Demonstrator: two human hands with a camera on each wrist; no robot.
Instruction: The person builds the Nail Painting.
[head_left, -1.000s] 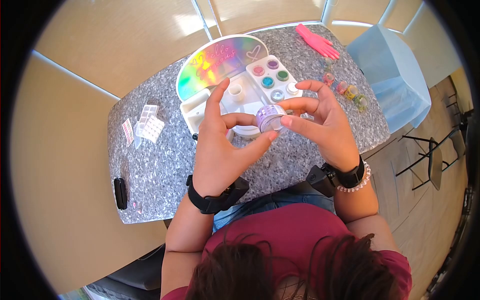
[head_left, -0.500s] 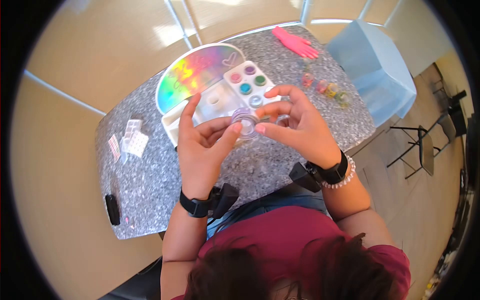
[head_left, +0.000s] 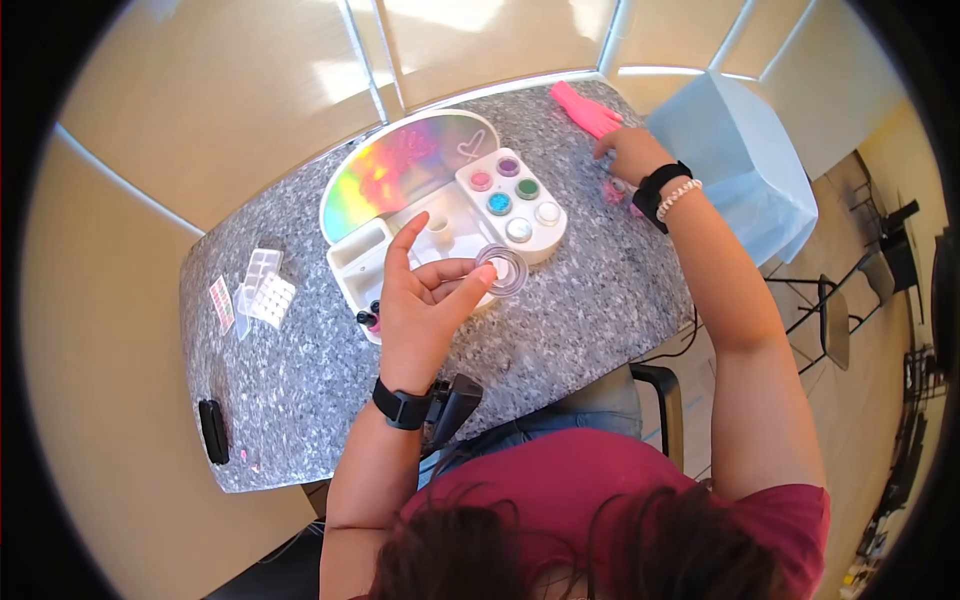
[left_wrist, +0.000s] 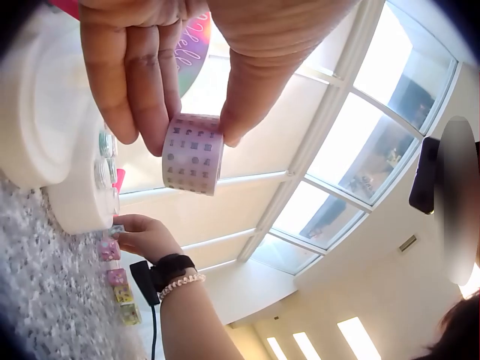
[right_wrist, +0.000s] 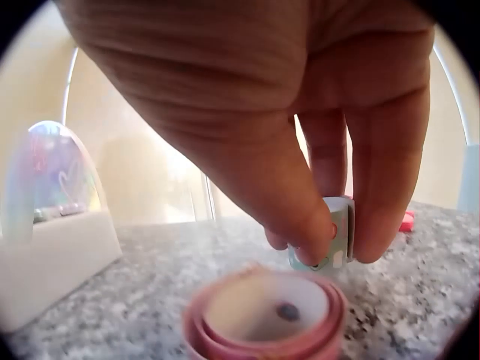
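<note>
Pinched between thumb and fingers of my left hand [head_left: 420, 325] is a purple-pink printed roll of tape [left_wrist: 193, 154], held up above the table with its ring end facing the head camera. My right hand [head_left: 640, 157] reaches to the far right of the tabletop, near a pink glove [head_left: 585, 108]. In the right wrist view its thumb and fingers pinch a small green printed roll [right_wrist: 340, 231] low over the granite. A pink roll [right_wrist: 199, 326] stands just in front of that one.
The granite-patterned table [head_left: 590, 330] carries a white case [head_left: 545, 245] with a rainbow-sheen panel [head_left: 375, 180] and several colored pots. Sticker sheets [head_left: 270, 300] and a black case [head_left: 213, 432] lie at left. A blue-covered block [head_left: 740, 160] stands beyond the right edge.
My right hand has left the purple-pink roll and moved to the far right, where it now pinches the green roll. My left hand still holds the purple-pink roll.
</note>
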